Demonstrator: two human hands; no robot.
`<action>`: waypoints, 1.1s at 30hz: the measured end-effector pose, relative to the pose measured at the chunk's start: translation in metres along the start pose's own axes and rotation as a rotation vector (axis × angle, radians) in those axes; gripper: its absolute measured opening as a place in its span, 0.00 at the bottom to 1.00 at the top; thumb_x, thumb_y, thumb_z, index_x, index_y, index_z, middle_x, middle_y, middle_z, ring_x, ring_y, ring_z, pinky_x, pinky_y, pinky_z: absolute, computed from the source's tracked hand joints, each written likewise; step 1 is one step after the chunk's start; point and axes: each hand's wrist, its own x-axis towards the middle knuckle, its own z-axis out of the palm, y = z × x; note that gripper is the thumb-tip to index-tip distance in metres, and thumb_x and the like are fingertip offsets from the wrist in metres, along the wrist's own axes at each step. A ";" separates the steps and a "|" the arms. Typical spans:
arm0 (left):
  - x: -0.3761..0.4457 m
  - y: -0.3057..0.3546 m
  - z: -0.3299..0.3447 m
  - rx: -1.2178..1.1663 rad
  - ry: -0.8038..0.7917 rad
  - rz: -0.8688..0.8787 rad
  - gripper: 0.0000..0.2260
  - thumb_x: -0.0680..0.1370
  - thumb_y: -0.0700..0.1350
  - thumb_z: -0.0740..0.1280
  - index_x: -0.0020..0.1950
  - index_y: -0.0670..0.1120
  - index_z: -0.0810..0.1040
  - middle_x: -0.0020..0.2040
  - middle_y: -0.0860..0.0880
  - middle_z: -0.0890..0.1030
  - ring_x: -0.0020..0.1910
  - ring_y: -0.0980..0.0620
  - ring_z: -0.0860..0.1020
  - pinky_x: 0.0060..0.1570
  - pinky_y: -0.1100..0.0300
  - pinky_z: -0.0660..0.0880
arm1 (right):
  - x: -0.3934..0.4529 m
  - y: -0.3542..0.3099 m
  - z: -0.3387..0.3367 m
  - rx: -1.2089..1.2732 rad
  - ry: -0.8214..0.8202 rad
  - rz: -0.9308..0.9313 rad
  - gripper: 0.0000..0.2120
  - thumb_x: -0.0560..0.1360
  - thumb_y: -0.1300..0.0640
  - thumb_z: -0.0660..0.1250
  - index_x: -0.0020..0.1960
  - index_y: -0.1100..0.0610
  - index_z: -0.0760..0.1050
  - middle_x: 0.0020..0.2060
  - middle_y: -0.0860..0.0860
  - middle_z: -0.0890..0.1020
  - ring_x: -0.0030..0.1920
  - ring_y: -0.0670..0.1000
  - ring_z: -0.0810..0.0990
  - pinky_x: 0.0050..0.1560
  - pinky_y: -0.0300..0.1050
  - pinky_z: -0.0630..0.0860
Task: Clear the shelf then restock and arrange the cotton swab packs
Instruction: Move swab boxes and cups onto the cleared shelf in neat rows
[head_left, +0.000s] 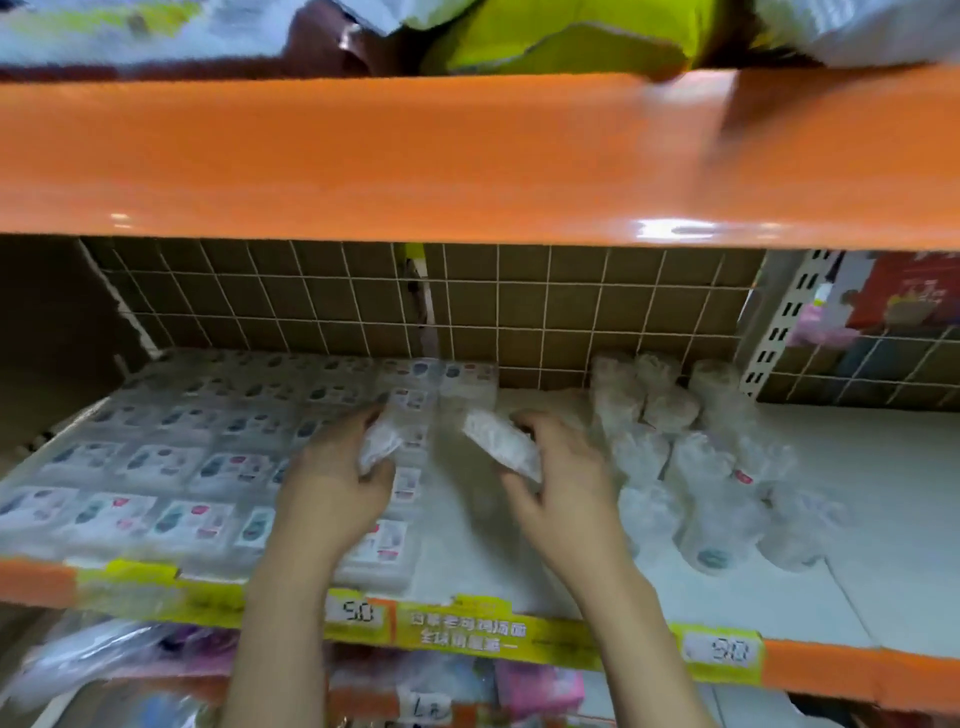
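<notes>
Shelf (883, 545), white board with orange front lip, held two groups of stock. Left side: flat rectangular cotton swab packs (156, 457) in clear wrap with small printed labels, laid in tight rows from the front edge back to the grid panel (519, 312). Right side: round clear bagged packs (696, 467), soft and crinkled, standing close together in a loose cluster. A bare strip of shelf lay between the two groups.

Left hand (332, 493) gripped a small crumpled white pack (382, 444), fingers curled round it, above the inner edge of the flat rows. Right hand (561, 478) gripped a second white pack (501, 449), tilted, over the bare strip just beside the round bags. Frame was blurred; pack print unreadable.

Yellow price strip (467, 631) with white tags ran along the front lip. A broad orange shelf edge (467, 156) overhung above and cut off the view of the upper stock. Further packaged goods showed on the shelf below, indistinct.
</notes>
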 end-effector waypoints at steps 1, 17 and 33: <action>0.004 -0.005 0.000 -0.001 -0.022 -0.006 0.24 0.73 0.40 0.66 0.69 0.49 0.71 0.62 0.46 0.78 0.59 0.43 0.76 0.52 0.56 0.71 | -0.001 0.000 0.005 -0.010 -0.008 0.029 0.21 0.66 0.55 0.63 0.58 0.57 0.74 0.50 0.53 0.80 0.49 0.58 0.78 0.48 0.53 0.75; 0.028 -0.042 -0.001 -0.125 -0.118 0.068 0.22 0.75 0.41 0.66 0.68 0.51 0.72 0.62 0.49 0.77 0.58 0.48 0.76 0.50 0.63 0.68 | 0.072 0.037 0.085 -0.198 -0.165 0.180 0.21 0.74 0.58 0.65 0.66 0.58 0.69 0.58 0.57 0.78 0.56 0.58 0.75 0.54 0.49 0.73; 0.041 -0.065 -0.006 -0.137 -0.060 0.024 0.18 0.75 0.40 0.67 0.64 0.49 0.75 0.49 0.46 0.80 0.44 0.44 0.78 0.38 0.60 0.66 | 0.027 0.037 0.100 -0.273 -0.071 0.086 0.18 0.68 0.57 0.57 0.51 0.59 0.80 0.46 0.57 0.81 0.46 0.61 0.78 0.47 0.49 0.76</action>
